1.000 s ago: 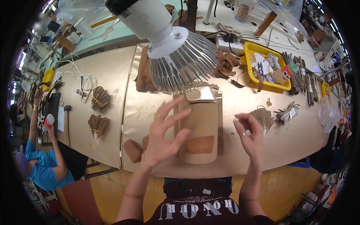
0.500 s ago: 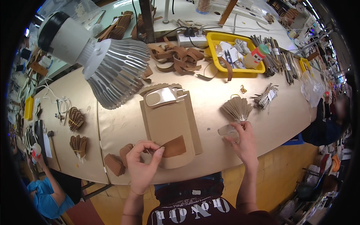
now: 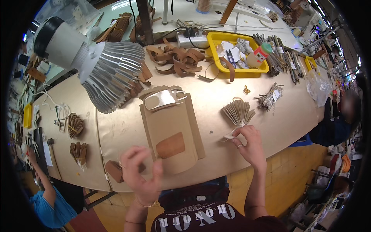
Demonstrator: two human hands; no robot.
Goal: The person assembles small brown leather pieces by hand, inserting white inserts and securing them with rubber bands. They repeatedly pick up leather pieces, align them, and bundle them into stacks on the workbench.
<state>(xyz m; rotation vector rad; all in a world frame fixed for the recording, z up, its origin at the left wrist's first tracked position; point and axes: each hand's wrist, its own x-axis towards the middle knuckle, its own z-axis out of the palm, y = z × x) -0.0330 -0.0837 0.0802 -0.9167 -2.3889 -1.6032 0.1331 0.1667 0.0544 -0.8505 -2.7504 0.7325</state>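
My left hand (image 3: 141,170) is lifted left of the brown leather piece (image 3: 171,145), blurred by motion, thumb and fingers apart with nothing seen between them. The leather piece lies flat on a tan card board (image 3: 166,121). A white plastic piece with an oval opening (image 3: 156,100) rests at the board's far end. On the right, my right hand (image 3: 250,145) pinches a small pale flat piece (image 3: 228,136), seen nearly edge-on. Just beyond those fingers lies a fanned bundle of tan strips (image 3: 238,113), tied with white string. Brown leather pieces (image 3: 115,171) sit partly behind my left hand.
A large metal-finned lamp (image 3: 112,73) hangs over the table's left part. Behind are loose brown strips (image 3: 179,60) and a yellow tray (image 3: 237,70) with a green-capped bottle (image 3: 259,55). More tied bundles (image 3: 79,152) lie at left. A co-worker's arm (image 3: 46,181) shows at far left.
My left hand has let go of the leather piece and pulled back toward me. The pale piece in my right hand has tilted from face-on to nearly edge-on.
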